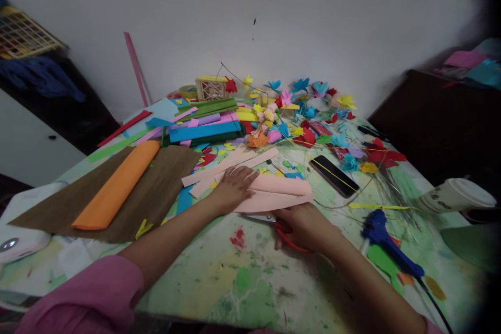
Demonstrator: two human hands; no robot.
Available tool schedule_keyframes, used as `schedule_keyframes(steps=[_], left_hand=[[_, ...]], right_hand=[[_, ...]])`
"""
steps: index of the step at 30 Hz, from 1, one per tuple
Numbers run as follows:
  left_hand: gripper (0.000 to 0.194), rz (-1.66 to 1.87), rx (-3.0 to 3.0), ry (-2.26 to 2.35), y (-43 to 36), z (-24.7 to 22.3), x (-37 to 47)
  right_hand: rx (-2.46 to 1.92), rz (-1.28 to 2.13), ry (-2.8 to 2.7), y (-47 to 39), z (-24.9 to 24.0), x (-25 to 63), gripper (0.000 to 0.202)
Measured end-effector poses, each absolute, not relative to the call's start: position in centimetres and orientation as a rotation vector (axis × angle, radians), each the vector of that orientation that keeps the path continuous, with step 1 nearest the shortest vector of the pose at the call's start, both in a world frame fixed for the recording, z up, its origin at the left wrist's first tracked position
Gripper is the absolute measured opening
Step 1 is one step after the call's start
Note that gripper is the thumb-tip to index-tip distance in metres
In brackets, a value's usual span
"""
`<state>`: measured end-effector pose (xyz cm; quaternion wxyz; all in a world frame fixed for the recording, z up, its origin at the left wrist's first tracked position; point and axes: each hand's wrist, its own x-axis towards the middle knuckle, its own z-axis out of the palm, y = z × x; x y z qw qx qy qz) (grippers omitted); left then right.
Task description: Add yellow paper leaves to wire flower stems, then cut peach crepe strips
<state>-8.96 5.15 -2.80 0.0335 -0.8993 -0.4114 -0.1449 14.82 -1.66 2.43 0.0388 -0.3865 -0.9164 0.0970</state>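
A partly rolled sheet of pale pink crepe paper (pixel 279 185) lies in the middle of the table. My left hand (pixel 234 188) presses down on its left part with the fingers stretched out over it. Red-handled scissors (pixel 293 240) are in my right hand (pixel 305 224), its fingers closed round the handles. The blades reach left along the paper's near edge and are partly hidden beneath it. Loose pink paper strips (pixel 219 169) lie just beyond my left hand.
An orange paper roll (pixel 119 185) rests on brown paper (pixel 168 182) at left. Colourful paper flowers (pixel 305 135) and coloured paper rolls (pixel 205 130) fill the back. To the right are a phone (pixel 334 176), a blue glue gun (pixel 391 245) and a lidded cup (pixel 456 198).
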Motion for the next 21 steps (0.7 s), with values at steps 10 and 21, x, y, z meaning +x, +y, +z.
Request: schedule_keyframes(steps=[10, 21], left_hand=[[0.052, -0.431, -2.823, -1.290, 5.3, -2.5, -9.0], [0.054, -0.463, -2.836, -1.329, 5.5, -2.7, -9.0]], right_hand=[[-1.183, 0.237, -2.871, -1.6, 2.8, 13.9, 0.045], [-1.181, 0.264, -2.864, -1.3, 3.0, 13.0, 0.037]])
